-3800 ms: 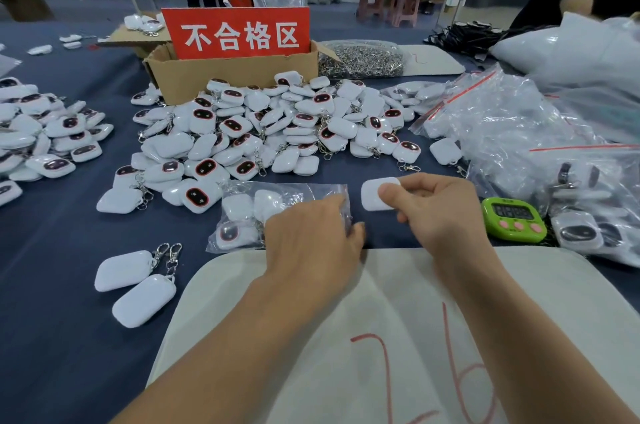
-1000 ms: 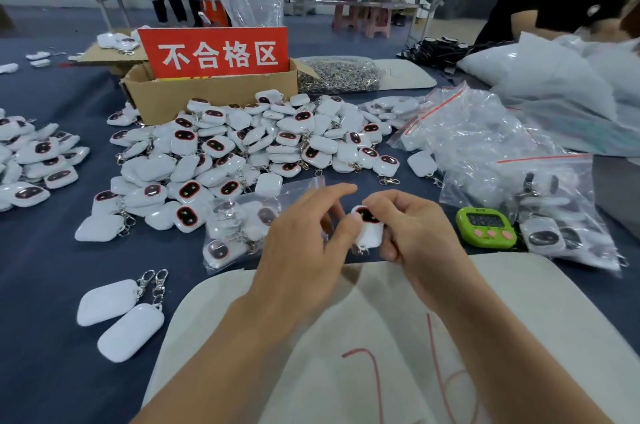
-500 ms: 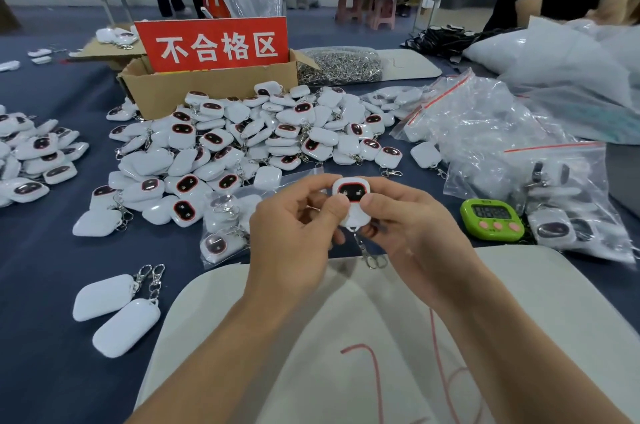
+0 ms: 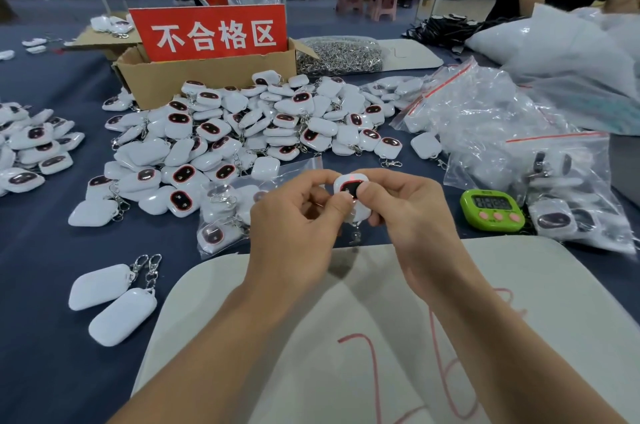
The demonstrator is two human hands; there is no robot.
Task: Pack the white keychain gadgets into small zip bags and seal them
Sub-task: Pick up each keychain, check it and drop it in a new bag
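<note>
- We have one white keychain gadget (image 4: 348, 186) held up between both hands, above the near part of the desk (image 4: 41, 285). It sits just past the far edge of the pale mat (image 4: 346, 354).
- The left grip (image 4: 294, 216) pinches the gadget's left edge. The right grip (image 4: 408, 212) grasps it from the right, with the thumb lying on the dark oval face and the other fingers curled behind.
- We judge the gadget to be light and rigid, a small hard plastic shell. Its smooth, rounded corners could let it slide out of a loose pinch.
- We would hold it by the side edges or flat across front and back. That keeps the thumb off the dark window, which looks likely to smudge.
- A metal clasp (image 4: 355, 236) hangs loose below the gadget. We expect it to swing and catch on a bag mouth, so it is best gathered against the body before the gadget goes in.
- The partly filled zip bag (image 4: 225, 212) lies on the desk just left of the left grip, with several gadgets in it. Its film looks thin and limp, so one grip would need to hold the mouth open.
- The unpacked pile of gadgets (image 4: 242, 126) lies farther back, and the spare zip bags (image 4: 485, 119) are heaped to the right.
</note>
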